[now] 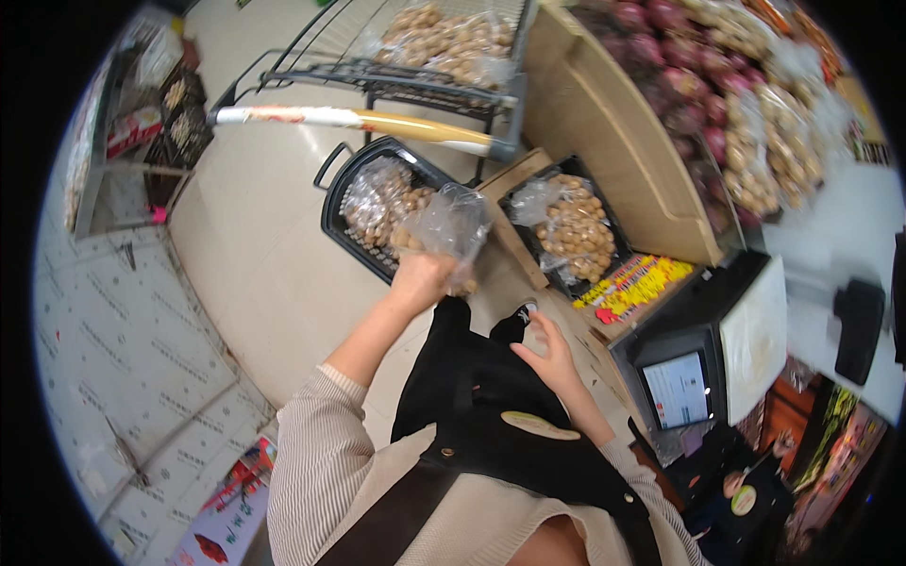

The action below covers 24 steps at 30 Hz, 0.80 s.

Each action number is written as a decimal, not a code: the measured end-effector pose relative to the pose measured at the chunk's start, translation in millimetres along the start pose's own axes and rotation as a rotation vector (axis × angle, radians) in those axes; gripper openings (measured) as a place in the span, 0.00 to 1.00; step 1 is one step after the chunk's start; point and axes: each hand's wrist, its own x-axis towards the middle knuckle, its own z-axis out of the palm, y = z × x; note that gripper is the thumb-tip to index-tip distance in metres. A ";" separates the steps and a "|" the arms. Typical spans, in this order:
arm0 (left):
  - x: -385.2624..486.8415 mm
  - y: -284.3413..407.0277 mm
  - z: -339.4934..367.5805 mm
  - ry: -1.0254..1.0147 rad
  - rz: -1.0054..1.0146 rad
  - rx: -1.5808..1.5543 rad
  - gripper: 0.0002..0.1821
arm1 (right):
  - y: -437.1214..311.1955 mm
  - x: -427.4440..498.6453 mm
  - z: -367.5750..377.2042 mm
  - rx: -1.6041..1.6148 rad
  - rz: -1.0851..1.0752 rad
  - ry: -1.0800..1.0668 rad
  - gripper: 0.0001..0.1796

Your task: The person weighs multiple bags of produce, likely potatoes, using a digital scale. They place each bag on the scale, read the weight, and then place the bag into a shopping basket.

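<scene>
My left hand (423, 277) grips a clear plastic bag (453, 223) of small round light-brown produce. The bag is over the near right side of a black plastic basket (333, 226), and its lower part is blurred. Inside the basket lies more bagged produce (379, 205) of the same kind. In front of my black apron (488, 396), my right hand (552, 354) holds nothing, its fingers spread. Beyond it, a black crate (506, 209) contains another clear bag of round brown produce (577, 226).
A wire shopping cart (318, 74) with a yellow and white handle (403, 124) stands beyond the basket. Red onions (683, 78) fill a wood-sided display (601, 113) at right. Nearer are a scale with a lit screen (676, 389) and a person in black (743, 474).
</scene>
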 end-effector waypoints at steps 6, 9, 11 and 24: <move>23.1 215.4 -37.5 0.026 0.725 -0.275 0.16 | -118.7 -12.8 -32.2 0.591 -0.273 0.241 0.45; 34.1 301.8 -60.9 -0.065 1.057 -0.373 0.13 | -166.2 -38.1 -113.8 1.159 -0.069 0.056 0.27; 39.4 337.6 -70.4 -0.166 1.176 -0.404 0.22 | -154.8 -58.2 -189.6 0.887 -0.016 0.195 0.21; 47.1 327.8 -0.3 -0.306 0.637 -0.423 0.27 | 6.1 -111.7 -423.1 0.290 -0.198 0.964 0.23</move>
